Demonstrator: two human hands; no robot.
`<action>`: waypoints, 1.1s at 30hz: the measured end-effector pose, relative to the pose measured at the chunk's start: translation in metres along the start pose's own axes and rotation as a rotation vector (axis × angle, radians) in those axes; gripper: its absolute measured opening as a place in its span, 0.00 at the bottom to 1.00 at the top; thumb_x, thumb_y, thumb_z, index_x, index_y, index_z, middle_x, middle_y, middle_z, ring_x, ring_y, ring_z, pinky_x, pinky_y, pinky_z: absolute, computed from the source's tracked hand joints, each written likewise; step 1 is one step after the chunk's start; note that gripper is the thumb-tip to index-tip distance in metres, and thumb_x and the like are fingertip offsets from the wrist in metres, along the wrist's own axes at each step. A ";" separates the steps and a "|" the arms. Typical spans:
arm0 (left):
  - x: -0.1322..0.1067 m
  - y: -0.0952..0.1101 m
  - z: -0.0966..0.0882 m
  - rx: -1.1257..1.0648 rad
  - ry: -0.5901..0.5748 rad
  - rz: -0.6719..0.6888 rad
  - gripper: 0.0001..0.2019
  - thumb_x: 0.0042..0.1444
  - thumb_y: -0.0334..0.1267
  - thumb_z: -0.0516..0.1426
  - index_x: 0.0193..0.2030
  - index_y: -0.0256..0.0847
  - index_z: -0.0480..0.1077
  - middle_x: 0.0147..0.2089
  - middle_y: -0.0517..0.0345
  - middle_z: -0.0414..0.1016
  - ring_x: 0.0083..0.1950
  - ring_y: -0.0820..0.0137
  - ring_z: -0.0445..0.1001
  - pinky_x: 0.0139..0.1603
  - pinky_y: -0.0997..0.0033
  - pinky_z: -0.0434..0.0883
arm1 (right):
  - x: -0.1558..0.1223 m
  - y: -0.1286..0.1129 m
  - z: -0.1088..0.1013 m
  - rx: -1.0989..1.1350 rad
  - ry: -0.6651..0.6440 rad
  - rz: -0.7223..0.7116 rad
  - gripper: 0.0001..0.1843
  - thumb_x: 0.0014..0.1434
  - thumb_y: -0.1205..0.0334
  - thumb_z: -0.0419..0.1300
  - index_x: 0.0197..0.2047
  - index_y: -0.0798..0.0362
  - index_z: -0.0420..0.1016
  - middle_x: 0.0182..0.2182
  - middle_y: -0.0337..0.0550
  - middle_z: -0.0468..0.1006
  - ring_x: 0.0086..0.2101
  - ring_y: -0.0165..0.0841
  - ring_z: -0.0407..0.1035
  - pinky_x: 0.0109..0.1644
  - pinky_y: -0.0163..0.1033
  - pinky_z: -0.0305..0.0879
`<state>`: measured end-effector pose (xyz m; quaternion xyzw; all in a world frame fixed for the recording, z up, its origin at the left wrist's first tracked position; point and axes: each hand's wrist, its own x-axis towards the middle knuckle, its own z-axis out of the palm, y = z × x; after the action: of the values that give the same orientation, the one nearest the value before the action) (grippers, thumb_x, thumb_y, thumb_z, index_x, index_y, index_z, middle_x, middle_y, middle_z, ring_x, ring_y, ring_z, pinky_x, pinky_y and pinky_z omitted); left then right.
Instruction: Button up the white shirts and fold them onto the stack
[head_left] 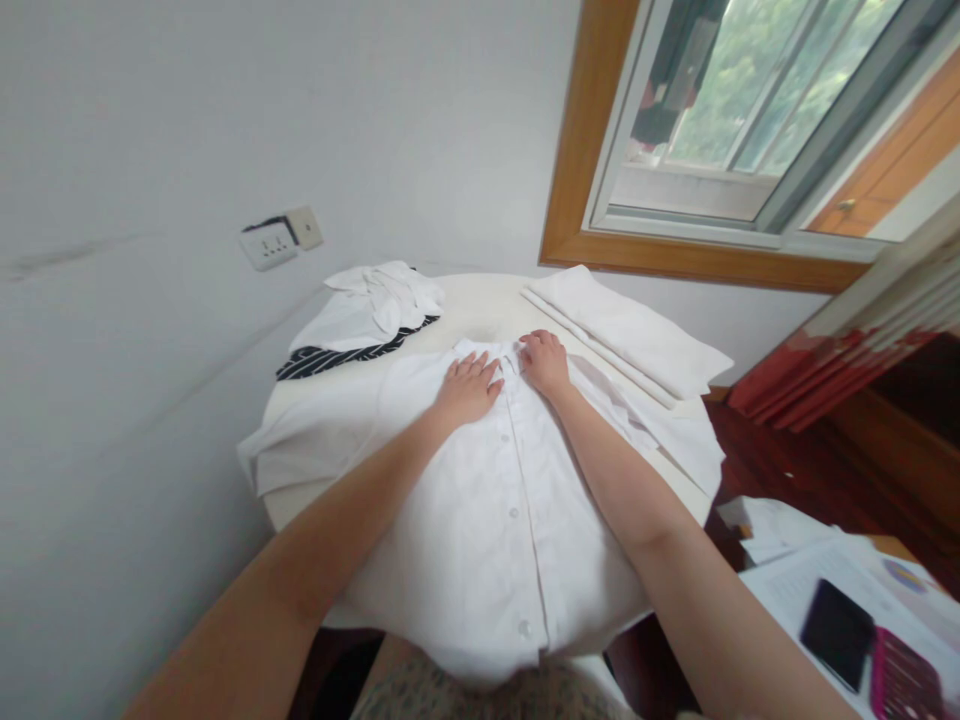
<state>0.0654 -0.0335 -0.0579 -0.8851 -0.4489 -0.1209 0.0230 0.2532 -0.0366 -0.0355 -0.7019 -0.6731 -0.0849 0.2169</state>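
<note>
A white button-up shirt [480, 510] lies front side up on a round white table [480, 290], its collar at the far end and its hem hanging over the near edge. A row of buttons runs down its middle. My left hand [471, 388] rests flat on the shirt just left of the collar, fingers spread. To the right of the collar, my right hand [545, 362] touches the fabric with its fingers apart and slightly bent. One sleeve [307, 435] stretches out to the left; the other lies partly behind my right forearm.
A folded white garment [622, 330] lies at the table's back right. Crumpled white cloth [375, 300] sits on black-striped fabric [352, 358] at the back left. Low on the right are papers [795, 570], a dark phone [838, 632] and a pink-edged object [904, 680]. A wall stands close on the left.
</note>
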 end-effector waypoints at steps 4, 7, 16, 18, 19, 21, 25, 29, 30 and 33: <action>-0.002 0.000 -0.006 -0.023 0.111 0.017 0.27 0.68 0.45 0.40 0.71 0.40 0.57 0.73 0.49 0.55 0.74 0.56 0.51 0.73 0.48 0.51 | 0.010 0.008 -0.019 0.038 -0.111 -0.004 0.22 0.66 0.69 0.47 0.59 0.56 0.73 0.57 0.52 0.73 0.56 0.39 0.65 0.60 0.40 0.60; -0.002 0.002 -0.011 -0.056 0.109 0.202 0.26 0.69 0.43 0.40 0.71 0.42 0.56 0.73 0.54 0.56 0.74 0.64 0.51 0.74 0.56 0.50 | 0.002 0.013 -0.033 -0.003 -0.301 -0.038 0.23 0.67 0.69 0.45 0.57 0.55 0.74 0.54 0.50 0.77 0.54 0.36 0.69 0.59 0.36 0.61; -0.001 0.005 -0.003 -0.052 -0.109 0.279 0.33 0.67 0.59 0.40 0.73 0.45 0.52 0.76 0.51 0.46 0.76 0.60 0.46 0.74 0.51 0.45 | -0.083 0.003 -0.022 -0.144 -0.278 0.025 0.36 0.69 0.39 0.39 0.73 0.48 0.52 0.72 0.51 0.48 0.70 0.47 0.42 0.70 0.61 0.43; -0.001 0.005 -0.004 -0.062 -0.130 0.269 0.37 0.64 0.64 0.40 0.74 0.44 0.50 0.77 0.50 0.44 0.76 0.58 0.44 0.74 0.50 0.44 | -0.085 0.002 -0.019 -0.131 -0.270 0.037 0.37 0.68 0.37 0.37 0.73 0.46 0.52 0.72 0.50 0.47 0.71 0.46 0.41 0.70 0.62 0.41; -0.001 0.005 -0.004 -0.067 -0.140 0.266 0.40 0.62 0.66 0.41 0.74 0.44 0.50 0.77 0.50 0.43 0.77 0.58 0.44 0.74 0.49 0.43 | -0.085 0.003 -0.019 -0.124 -0.277 0.046 0.38 0.68 0.35 0.37 0.73 0.46 0.51 0.72 0.49 0.47 0.71 0.47 0.40 0.70 0.63 0.41; -0.001 0.005 -0.005 -0.079 -0.157 0.258 0.43 0.60 0.69 0.41 0.74 0.44 0.49 0.77 0.50 0.42 0.77 0.57 0.42 0.74 0.49 0.42 | -0.083 0.012 -0.022 -0.110 -0.303 0.064 0.40 0.66 0.33 0.36 0.73 0.45 0.50 0.72 0.48 0.46 0.71 0.48 0.40 0.69 0.64 0.40; -0.001 0.004 -0.005 -0.095 -0.175 0.246 0.46 0.58 0.72 0.40 0.74 0.44 0.48 0.77 0.50 0.41 0.77 0.55 0.41 0.74 0.50 0.40 | -0.082 0.049 -0.032 -0.137 -0.318 0.133 0.43 0.67 0.35 0.36 0.74 0.56 0.46 0.72 0.53 0.48 0.70 0.43 0.42 0.72 0.51 0.40; -0.001 0.004 -0.005 -0.094 -0.181 0.251 0.46 0.57 0.72 0.40 0.74 0.43 0.49 0.77 0.49 0.40 0.77 0.55 0.41 0.74 0.49 0.40 | -0.082 0.078 -0.038 -0.191 -0.312 0.137 0.39 0.70 0.40 0.37 0.73 0.58 0.51 0.71 0.50 0.51 0.70 0.38 0.45 0.72 0.43 0.41; -0.002 0.004 -0.006 -0.094 -0.177 0.252 0.46 0.57 0.72 0.40 0.74 0.43 0.49 0.77 0.49 0.40 0.77 0.55 0.41 0.74 0.48 0.41 | -0.081 0.079 -0.039 -0.195 -0.314 0.145 0.39 0.70 0.39 0.37 0.73 0.56 0.52 0.71 0.48 0.51 0.69 0.39 0.46 0.72 0.45 0.43; -0.002 0.005 -0.007 -0.098 -0.160 0.255 0.45 0.58 0.71 0.40 0.74 0.43 0.50 0.77 0.48 0.42 0.77 0.55 0.42 0.73 0.47 0.42 | -0.077 0.073 -0.041 -0.201 -0.302 0.182 0.36 0.70 0.40 0.38 0.71 0.52 0.56 0.71 0.48 0.54 0.68 0.42 0.50 0.70 0.51 0.47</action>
<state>0.0667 -0.0394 -0.0516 -0.9417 -0.3268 -0.0681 -0.0410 0.3263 -0.1233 -0.0449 -0.7826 -0.6200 -0.0254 0.0493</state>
